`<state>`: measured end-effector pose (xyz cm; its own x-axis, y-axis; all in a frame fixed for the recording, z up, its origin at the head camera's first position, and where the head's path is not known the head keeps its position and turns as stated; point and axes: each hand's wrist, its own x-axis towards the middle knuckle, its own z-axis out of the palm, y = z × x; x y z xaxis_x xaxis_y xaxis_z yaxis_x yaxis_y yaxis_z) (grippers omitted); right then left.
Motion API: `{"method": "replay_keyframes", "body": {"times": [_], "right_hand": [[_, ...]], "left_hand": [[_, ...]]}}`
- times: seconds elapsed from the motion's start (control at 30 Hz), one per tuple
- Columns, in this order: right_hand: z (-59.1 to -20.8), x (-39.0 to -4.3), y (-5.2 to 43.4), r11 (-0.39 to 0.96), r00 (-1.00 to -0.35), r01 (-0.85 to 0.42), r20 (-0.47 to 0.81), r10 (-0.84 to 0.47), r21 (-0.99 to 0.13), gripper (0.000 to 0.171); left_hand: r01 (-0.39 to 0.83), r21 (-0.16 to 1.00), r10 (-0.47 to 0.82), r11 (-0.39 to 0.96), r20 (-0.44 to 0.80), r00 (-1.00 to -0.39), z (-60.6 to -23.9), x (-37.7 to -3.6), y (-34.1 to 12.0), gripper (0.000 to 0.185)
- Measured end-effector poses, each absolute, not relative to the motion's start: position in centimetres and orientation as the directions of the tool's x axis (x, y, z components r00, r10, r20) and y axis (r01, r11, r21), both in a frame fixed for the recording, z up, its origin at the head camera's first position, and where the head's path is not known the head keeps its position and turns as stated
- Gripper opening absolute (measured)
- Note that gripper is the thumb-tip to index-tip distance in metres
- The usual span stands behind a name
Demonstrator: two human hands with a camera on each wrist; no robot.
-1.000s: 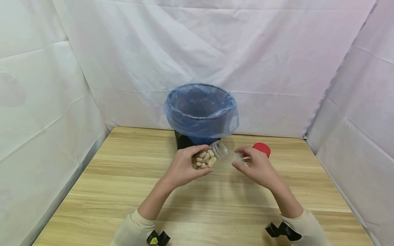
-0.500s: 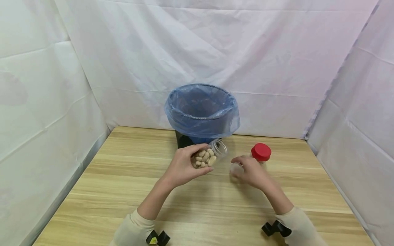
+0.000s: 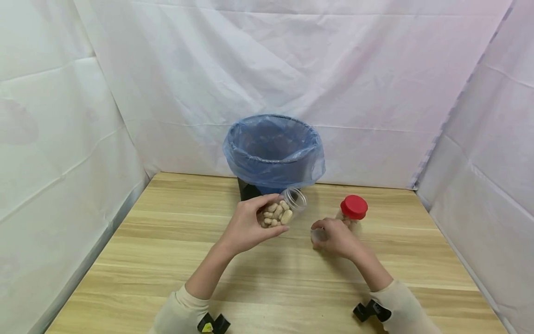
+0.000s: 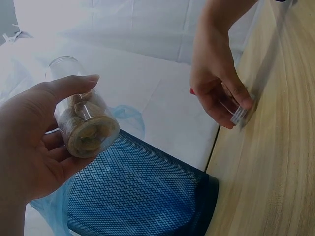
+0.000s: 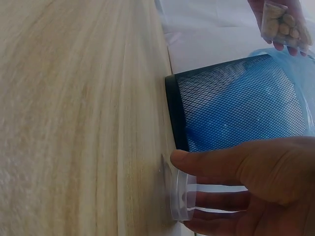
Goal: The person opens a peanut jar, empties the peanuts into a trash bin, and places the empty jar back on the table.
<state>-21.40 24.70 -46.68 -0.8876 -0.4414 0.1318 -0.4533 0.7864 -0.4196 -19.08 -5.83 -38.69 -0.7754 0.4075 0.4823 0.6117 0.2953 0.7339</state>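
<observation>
1. On the pale wood-grain table, the right hand pinches a clear round plastic lid flat against the boards.
2. Left hand grips a clear jar of tan peanuts, tilted, lifted above the table.
3. Behind stands a black mesh bin with blue liner; a red-capped jar sits just beyond the right hand.

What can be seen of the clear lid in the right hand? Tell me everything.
The clear lid is a small round cap of see-through plastic with a short rim. The right hand holds it by the rim between thumb and fingers, its flat side against the wooden table, in front of the red-capped jar. It is off the open jar that the left hand holds.
</observation>
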Motion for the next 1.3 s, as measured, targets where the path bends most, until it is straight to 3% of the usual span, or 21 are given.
{"method": "replay_keyframes", "body": {"times": [0.93, 1.3], "right_hand": [[-46.76, -21.0, 24.21, 0.818, -0.897, -0.434, 0.096, -0.432, -0.377, 0.041], [-46.11, -21.0, 24.4, 0.792, -0.874, -0.486, 0.206, -0.441, -0.369, 0.035]], "left_hand": [[0.584, 0.76, 0.395, 0.287, 0.461, -0.794, -38.5, -19.06, -5.95, 0.066], [0.58, 0.767, 0.39, 0.273, 0.463, -0.796, -38.39, -19.13, -6.24, 0.066]]}}
